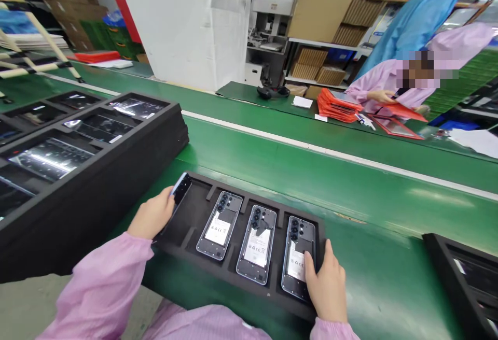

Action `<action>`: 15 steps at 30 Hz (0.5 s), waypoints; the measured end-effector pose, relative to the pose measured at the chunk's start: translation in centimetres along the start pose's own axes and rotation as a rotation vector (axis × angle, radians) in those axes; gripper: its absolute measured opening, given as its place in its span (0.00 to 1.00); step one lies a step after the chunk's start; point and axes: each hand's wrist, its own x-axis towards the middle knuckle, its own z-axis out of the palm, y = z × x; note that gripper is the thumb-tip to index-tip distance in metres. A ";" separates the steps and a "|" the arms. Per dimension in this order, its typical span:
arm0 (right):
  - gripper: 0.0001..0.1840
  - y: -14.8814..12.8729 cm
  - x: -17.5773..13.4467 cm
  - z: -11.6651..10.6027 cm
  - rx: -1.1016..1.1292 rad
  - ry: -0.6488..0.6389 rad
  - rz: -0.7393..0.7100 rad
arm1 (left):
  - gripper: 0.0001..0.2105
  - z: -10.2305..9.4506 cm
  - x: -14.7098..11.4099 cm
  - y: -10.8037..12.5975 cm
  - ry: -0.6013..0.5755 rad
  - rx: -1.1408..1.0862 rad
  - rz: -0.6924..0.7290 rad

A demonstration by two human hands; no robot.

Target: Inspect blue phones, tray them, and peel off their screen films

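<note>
A black foam tray (199,193) lies on the green bench in front of me. Three phones with their inner backs exposed sit in its slots: a left phone (220,226), a middle phone (257,244) and a right phone (299,257). My left hand (153,213) is closed on another phone (182,187), tilted on its edge at the tray's left end. At the opposite end, my right hand (329,283) grips the tray's rim, fingers along the outer side, its thumb over the right phone's white label.
Stacked black trays (155,127) with dark glossy panels rise on the left; another black tray (447,267) lies far right. Across the bench, a co-worker's hand (381,96) is by red sleeves (338,105). A white pillar (187,24) stands behind.
</note>
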 end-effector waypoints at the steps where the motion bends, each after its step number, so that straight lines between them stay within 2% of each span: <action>1: 0.46 0.0 0.0 0.1 0.007 0.001 0.007 | 0.24 -0.2 0.3 -0.7 0.005 -0.035 -0.005; 4: 0.47 -0.2 0.1 0.0 0.028 -0.013 0.032 | 0.25 0.7 1.1 -1.7 -0.018 -0.135 0.048; 7: 0.50 -0.5 0.1 -0.6 0.064 -0.030 0.096 | 0.25 2.7 1.1 -1.5 -0.039 -0.164 0.089; 9: 0.52 -0.5 0.2 -1.1 0.110 -0.050 0.172 | 0.26 3.6 0.7 -1.2 -0.007 -0.147 0.088; 12: 0.54 0.0 0.6 -2.0 0.240 -0.122 0.327 | 0.29 3.7 0.2 -1.5 0.052 -0.115 -0.061; 15: 0.57 0.6 1.4 -3.0 0.482 -0.196 0.475 | 0.34 3.0 0.9 -2.5 -0.032 -0.161 -0.231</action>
